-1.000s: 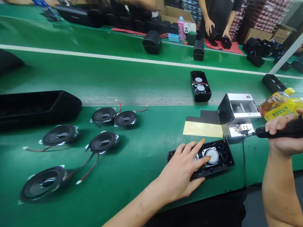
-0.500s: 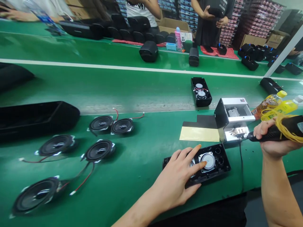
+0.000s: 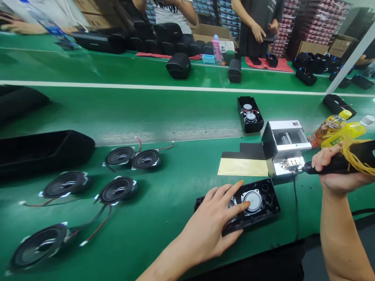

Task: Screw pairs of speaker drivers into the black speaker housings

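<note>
My left hand (image 3: 212,222) lies with spread fingers across a black speaker housing (image 3: 263,214), its thumb along the near edge. One fingertip rests on a round silver speaker (image 3: 252,201) set in the housing; a second speaker is partly hidden under the fingers. My right hand (image 3: 336,169) is wrapped round a black electric screwdriver (image 3: 359,154) with yellow cord wound about it. The screwdriver's tip points left, at the lit front of a silver-and-black screw feeder (image 3: 288,146); whether it touches a screw is too small to tell.
Several loose black speakers (image 3: 118,190) with wires lie at the left, near a large black shell (image 3: 38,152). Beyond the feeder are drink bottles (image 3: 328,128). A yellow-and-black sheet (image 3: 243,166) lies beside it. Another housing (image 3: 250,114) stands farther back. Co-workers stand across the bench.
The view has shifted slightly, so near things sit a little farther left. Both hands keep their places on the housing and screwdriver. A co-worker opposite has lowered a dark object.
</note>
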A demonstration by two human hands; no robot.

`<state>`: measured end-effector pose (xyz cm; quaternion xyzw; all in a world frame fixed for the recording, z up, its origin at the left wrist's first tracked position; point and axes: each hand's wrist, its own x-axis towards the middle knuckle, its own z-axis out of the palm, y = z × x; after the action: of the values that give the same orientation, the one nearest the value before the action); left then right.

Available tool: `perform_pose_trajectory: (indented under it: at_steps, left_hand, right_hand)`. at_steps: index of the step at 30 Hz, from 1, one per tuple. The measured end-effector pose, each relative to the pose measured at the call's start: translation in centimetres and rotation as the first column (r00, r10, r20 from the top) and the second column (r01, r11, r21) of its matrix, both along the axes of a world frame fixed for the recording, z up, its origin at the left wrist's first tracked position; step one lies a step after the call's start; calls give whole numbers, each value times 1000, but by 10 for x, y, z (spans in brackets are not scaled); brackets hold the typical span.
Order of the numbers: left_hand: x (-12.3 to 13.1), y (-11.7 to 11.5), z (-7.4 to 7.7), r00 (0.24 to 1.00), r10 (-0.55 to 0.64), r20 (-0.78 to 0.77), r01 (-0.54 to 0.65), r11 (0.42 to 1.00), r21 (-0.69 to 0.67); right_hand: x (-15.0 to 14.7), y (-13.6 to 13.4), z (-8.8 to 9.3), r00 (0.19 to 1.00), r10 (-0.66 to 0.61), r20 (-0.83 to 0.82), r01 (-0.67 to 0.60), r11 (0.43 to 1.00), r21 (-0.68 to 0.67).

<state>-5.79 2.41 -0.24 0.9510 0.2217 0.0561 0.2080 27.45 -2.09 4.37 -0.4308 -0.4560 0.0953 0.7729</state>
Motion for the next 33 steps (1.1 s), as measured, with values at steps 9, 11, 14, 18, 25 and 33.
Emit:
perform_pose_trajectory:
  at_steps: [9,11,14,18,25,33]
  left_hand:
    - [0,-1,-2,1000,22,5,-22,1000,-3]
    - [0,-1,-3,1000,24,3,-24,1000,-5]
    - [0,0,-3,1000,25,5,-25,1000,-8]
    - [0,0,-3,1000,23,2,-23,1000,-11]
    - [1,-1,1,1000,13,-10,-14,1000,-14]
    - [5,-2,5,999,-11,-47,11,1000,6]
  right_hand:
    - [-1,0,-2,993,59,-99,-68,994,-89]
    - [0,2,3,997,40,-71,-45,997,-69]
    - [-3,8,11,1000,-12,-23,11,999,-45]
    - [-15,17,16,1000,-22,-10,21,995,-102]
    - [-17,17,14,1000,23,-4,-24,989,-147]
    - [-14,-4,11,998,56,10,-55,994,-96]
